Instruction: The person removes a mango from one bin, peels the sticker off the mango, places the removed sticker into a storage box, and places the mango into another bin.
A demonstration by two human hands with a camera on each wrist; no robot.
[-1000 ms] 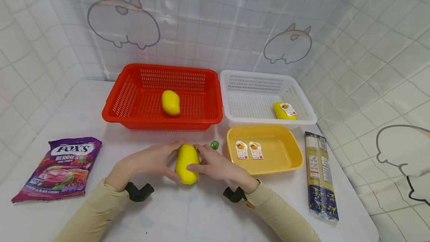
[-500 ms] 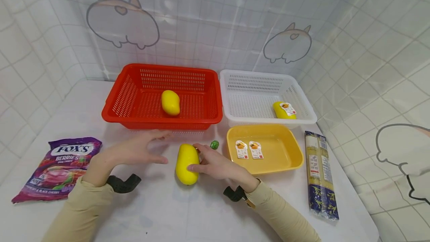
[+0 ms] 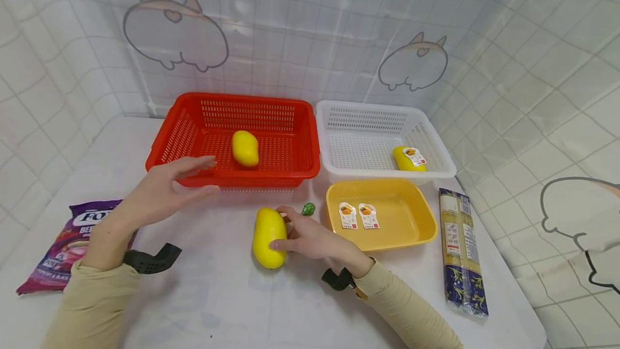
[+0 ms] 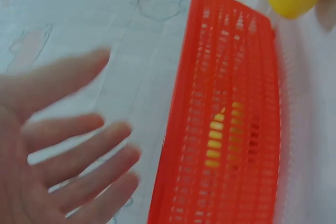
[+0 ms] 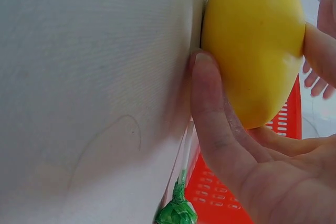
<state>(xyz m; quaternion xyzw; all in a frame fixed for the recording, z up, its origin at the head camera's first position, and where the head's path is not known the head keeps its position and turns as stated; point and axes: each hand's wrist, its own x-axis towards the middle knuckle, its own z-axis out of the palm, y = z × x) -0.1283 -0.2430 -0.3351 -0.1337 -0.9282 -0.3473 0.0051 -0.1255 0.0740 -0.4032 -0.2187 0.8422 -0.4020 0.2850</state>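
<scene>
A smooth yellow mango [image 3: 268, 238] lies on the white table, and my right hand [image 3: 312, 236] holds it with thumb and fingers curled against its right side. The right wrist view shows the fingers [image 5: 210, 93] along the same mango [image 5: 254, 45]. My left hand [image 3: 160, 190] hovers at the front left of the red basket [image 3: 281, 178], its fingers spread with nothing between them, as the left wrist view also shows. Inside that basket rests another mango [image 3: 245, 148]. In the white basket [image 3: 358, 147] lies a mango [image 3: 401, 160] bearing a printed sticker [image 3: 415, 156].
A yellow tray [image 3: 402, 214] with two mango stickers [image 3: 358, 216] stands right of my right hand. Near it sits a small green foil-like item [image 3: 308, 209]. Long clear-and-blue packets [image 3: 462, 257] lie far right. A purple candy bag [image 3: 50, 265] is partly behind my left arm.
My left hand has let go of the mango and moved left and away toward the red basket. My right hand stays on the mango, which has hardly moved.
</scene>
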